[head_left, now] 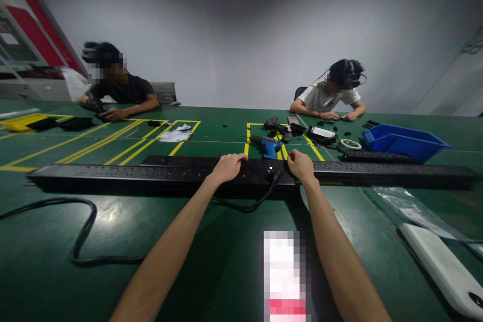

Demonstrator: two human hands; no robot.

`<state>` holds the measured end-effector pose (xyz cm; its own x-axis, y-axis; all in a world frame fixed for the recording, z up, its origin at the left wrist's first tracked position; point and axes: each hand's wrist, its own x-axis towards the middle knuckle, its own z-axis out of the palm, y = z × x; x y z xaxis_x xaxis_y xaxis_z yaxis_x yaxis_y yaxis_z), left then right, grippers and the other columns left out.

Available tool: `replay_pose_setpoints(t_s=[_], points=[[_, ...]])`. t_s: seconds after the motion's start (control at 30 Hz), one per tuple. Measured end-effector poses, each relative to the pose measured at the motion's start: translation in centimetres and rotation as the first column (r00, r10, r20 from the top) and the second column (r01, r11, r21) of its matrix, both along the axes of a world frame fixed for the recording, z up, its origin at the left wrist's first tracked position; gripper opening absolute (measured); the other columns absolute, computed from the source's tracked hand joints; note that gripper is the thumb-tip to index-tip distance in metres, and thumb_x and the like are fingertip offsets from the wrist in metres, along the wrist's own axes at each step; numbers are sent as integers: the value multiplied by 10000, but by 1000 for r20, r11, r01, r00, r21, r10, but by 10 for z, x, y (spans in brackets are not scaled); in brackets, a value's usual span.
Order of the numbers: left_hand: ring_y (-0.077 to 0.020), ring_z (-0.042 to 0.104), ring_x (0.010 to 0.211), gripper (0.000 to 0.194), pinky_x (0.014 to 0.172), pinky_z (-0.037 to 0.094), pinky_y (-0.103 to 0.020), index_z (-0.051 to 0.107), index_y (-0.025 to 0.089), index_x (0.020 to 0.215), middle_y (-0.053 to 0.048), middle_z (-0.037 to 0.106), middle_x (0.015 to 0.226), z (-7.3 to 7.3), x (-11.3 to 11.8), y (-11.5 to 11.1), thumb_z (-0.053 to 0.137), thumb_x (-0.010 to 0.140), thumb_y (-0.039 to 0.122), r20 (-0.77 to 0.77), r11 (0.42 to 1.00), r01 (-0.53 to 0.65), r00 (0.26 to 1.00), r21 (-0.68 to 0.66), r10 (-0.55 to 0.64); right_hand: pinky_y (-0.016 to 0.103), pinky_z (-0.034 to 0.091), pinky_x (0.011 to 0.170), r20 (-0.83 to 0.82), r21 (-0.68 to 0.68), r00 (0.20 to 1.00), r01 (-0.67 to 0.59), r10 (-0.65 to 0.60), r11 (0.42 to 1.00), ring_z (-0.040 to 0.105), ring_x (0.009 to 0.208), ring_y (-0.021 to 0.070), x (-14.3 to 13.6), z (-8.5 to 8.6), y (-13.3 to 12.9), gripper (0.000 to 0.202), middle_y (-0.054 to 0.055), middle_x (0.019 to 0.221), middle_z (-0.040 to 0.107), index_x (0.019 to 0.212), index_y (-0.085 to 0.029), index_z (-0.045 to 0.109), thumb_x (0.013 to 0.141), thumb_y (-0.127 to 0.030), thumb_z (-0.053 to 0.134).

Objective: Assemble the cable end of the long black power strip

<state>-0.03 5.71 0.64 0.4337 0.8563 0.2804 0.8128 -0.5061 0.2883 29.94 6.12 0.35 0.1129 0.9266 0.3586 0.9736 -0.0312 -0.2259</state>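
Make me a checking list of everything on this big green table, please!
Surface: green table with yellow tape lines.
Job's things: long black power strips lying across the table.
Clutter: blue drill, blue bin, tape roll, clear plastic bag, white papers.
Grippers: left hand rests on the strip; right hand touches it by the cable end.
Cables: black cable looping over the table.
Surroundings: two people seated at the far side, grey wall.
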Motion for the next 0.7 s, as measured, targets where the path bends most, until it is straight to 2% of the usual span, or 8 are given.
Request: replay_pose_setpoints(t_s=[0.27,0.37,0.5,0.7], points=[[-216,615,1089,349,1021,408,-388,629,305,1185,-8,689,1165,-1,-1,1,365,965,240,-4,1000,-4,1000,8,4,346,345,847,27,-30,990,140,-140,990,650,941,250,1,3,-5,320,110,961,726,996,-199,699,942,-333,414],[-217,615,1078,355,1011,411,-385,614,295,1213,-19,686,1166,-1,1,-1,350,977,260,-27,1000,-20,999,11,20,351,328,883,20,-6,987,158,-158,987,649,942,240,-5,4,-10,377,121,956,726,986,-183,701,970,-352,364],[-256,608,1069,377,970,424,-412,571,264,1285,-66,674,1178,0,8,-3,360,985,350,-82,993,-109,990,43,112,337,330,889,9,22,985,173,-174,985,650,937,235,-11,7,-14,475,144,957,723,960,-157,706,1002,-366,282],[-268,597,1062,422,941,425,-403,572,247,1306,-95,670,1154,1,12,-4,363,983,422,-121,983,-177,976,47,182,312,353,853,9,-9,990,141,-141,990,644,953,232,-16,13,-15,485,148,986,720,971,-158,710,1010,-344,264]])
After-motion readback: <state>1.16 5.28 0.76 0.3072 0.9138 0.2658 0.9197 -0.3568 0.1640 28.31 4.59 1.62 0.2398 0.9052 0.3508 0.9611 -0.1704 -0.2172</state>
